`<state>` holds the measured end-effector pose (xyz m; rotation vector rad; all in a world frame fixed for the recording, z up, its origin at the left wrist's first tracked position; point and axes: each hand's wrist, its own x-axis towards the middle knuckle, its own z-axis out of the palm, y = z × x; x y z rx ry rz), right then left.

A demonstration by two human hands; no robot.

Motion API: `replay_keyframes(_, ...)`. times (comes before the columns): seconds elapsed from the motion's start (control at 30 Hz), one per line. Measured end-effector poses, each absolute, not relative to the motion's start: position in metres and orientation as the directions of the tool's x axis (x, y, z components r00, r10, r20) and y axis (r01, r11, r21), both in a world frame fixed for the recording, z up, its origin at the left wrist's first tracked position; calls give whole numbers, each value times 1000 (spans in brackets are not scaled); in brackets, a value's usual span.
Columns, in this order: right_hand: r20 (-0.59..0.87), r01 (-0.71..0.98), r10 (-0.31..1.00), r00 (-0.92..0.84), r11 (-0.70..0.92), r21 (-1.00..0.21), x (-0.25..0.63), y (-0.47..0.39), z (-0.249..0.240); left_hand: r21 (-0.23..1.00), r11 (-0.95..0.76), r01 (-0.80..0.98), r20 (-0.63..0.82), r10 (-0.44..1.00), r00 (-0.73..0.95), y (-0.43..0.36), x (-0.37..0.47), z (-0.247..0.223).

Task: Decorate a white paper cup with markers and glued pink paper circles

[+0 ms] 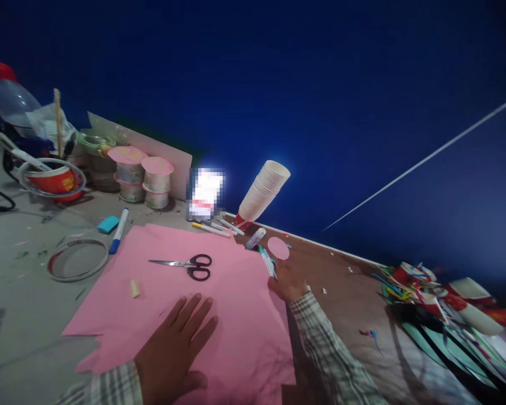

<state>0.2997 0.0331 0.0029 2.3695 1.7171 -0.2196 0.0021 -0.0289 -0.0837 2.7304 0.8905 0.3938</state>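
My left hand (181,343) lies flat on a large pink sheet of paper (231,315), fingers spread and palm down. Above its fingertips is a pair of scissors (185,263) with black handles, lying on the sheet. A small pale yellow cap-like piece (135,289) lies left of them. At the sheet's right edge, my right hand (289,281) has its fingers curled in beside a white marker with a teal cap (266,261); what is between the fingertips is hidden. Just beyond it lie a pink paper circle (278,248) and a small whitish tube (256,238).
A tilted stack of paper cups (263,191) leans by the blue wall. Left are a tape roll (78,260), a blue-capped marker (118,232), decorated cup pieces (157,183) and a red cup (57,183). Cluttered red cups (468,304) sit at right.
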Motion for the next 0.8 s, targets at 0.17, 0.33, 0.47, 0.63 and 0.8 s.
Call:
replay_keyframes(0.17,-318,953,900,298,-262,150,313,31,3,342,-768,542,123,608,784,-28,4,-81)
replay_keyframes(0.33,-385,973,900,207,-148,177,317,13,7,349,-757,552,84,612,787,-28,6,-80)
replay_keyframes(0.47,-359,990,929,85,-38,136,295,12,20,348,-766,541,113,607,787,-29,4,-82)
replay_keyframes(0.63,-268,994,962,-48,72,81,234,49,36,246,-829,501,260,555,790,-27,0,-83)
replay_keyframes(0.8,-194,990,975,-104,121,76,179,108,43,181,-841,509,287,540,791,-32,6,-85)
